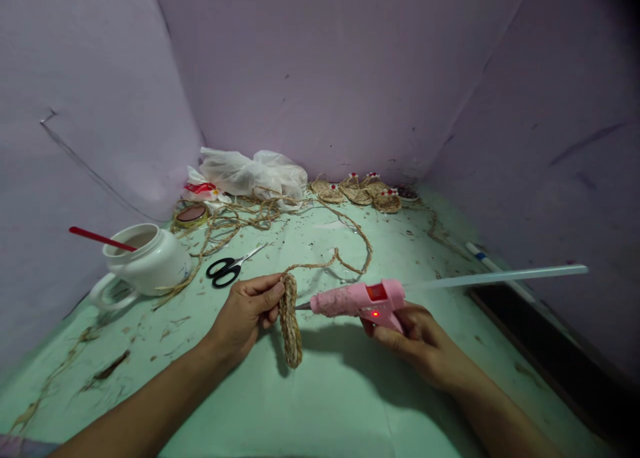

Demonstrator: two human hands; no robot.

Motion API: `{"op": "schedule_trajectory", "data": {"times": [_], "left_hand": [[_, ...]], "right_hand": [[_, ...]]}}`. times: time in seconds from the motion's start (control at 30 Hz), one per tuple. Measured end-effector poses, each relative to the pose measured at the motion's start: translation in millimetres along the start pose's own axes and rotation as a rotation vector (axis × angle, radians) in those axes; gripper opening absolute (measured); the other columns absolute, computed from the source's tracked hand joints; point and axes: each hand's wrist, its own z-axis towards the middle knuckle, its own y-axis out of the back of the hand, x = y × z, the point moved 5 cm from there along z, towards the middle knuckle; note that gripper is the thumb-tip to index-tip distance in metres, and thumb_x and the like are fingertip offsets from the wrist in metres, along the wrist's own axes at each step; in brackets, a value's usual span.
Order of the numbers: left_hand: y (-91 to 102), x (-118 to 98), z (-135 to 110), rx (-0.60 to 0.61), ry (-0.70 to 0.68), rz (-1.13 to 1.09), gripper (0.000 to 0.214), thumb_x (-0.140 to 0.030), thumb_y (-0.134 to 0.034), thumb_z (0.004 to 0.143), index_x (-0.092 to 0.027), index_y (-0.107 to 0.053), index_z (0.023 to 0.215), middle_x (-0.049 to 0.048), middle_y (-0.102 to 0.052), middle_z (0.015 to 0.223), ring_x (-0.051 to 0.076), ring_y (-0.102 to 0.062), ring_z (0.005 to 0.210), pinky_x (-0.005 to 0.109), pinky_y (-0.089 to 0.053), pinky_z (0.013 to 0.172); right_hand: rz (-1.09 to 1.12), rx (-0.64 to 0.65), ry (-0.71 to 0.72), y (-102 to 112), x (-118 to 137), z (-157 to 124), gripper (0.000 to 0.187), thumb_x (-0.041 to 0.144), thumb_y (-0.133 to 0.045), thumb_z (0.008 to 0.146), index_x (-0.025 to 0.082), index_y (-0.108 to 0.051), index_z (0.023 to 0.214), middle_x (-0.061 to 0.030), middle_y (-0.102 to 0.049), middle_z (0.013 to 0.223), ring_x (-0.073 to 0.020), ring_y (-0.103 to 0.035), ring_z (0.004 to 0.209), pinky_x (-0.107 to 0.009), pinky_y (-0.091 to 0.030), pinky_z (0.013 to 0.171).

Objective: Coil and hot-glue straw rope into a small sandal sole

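Between thumb and fingers, my left hand point(251, 311) pinches the upper end of a narrow, elongated coil of braided straw rope point(291, 331). From the coil's top a loose length of the same rope point(367, 251) loops away over the table. My right hand point(415, 338) is wrapped round the handle of a pink glue gun point(350, 299) with a lit red light. The gun's nozzle points left, at the coil's right edge; I cannot tell whether it touches. A long translucent glue stick point(505, 277) juts from the gun's back.
Black-handled scissors point(227, 270) lie beyond my left hand. A white mug point(155, 261) holding a red stick stands at left, near a tape roll point(191, 214). Behind are a plastic bag point(255, 171) and several small woven slippers point(357, 191). A dark board point(540, 351) lies at right.
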Motion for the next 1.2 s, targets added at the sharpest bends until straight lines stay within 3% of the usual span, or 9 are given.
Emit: {"op": "schedule_trajectory", "data": {"times": [0.23, 0.47, 1.0, 1.2], "left_hand": [[1.0, -2, 0, -0.025, -0.001, -0.007, 0.050, -0.042, -0.087, 0.047, -0.013, -0.076, 0.085, -0.0038, -0.051, 0.048, 0.003, -0.039, 0.040, 0.014, -0.024, 0.036], [0.6, -4, 0, -0.036, -0.018, -0.003, 0.047, -0.040, -0.086, 0.048, -0.011, -0.075, 0.083, -0.0030, -0.052, 0.048, 0.004, -0.038, 0.040, 0.016, -0.023, 0.036], [2.3, -7, 1, -0.055, -0.043, 0.005, 0.048, -0.041, -0.086, 0.047, -0.011, -0.075, 0.083, -0.0037, -0.049, 0.046, 0.005, -0.036, 0.041, 0.017, -0.022, 0.038], [2.5, -8, 1, -0.062, -0.036, 0.021, 0.049, -0.042, -0.086, 0.047, -0.011, -0.075, 0.083, -0.0035, -0.049, 0.048, 0.004, -0.036, 0.041, 0.017, -0.021, 0.038]], "right_hand": [[0.032, -0.018, -0.066, 1, -7, -3, 0.041, 0.055, -0.070, 0.066, 0.017, -0.054, 0.060, 0.0038, -0.038, 0.057, -0.0103, -0.034, 0.052, -0.023, -0.028, 0.046], [0.087, -0.025, -0.052, 1, -7, -3, 0.033, 0.048, -0.073, 0.065, 0.017, -0.061, 0.068, 0.0015, -0.045, 0.062, -0.0131, -0.041, 0.059, -0.024, -0.034, 0.052], [0.060, 0.082, 0.022, -4, 7, -2, 0.040, 0.053, -0.070, 0.068, 0.019, -0.053, 0.059, 0.0058, -0.032, 0.055, -0.0087, -0.026, 0.049, -0.023, -0.025, 0.046], [0.073, 0.153, -0.045, 3, 4, -5, 0.039, 0.051, -0.072, 0.068, 0.016, -0.055, 0.060, 0.0053, -0.036, 0.055, -0.0082, -0.029, 0.050, -0.023, -0.023, 0.046]]}}
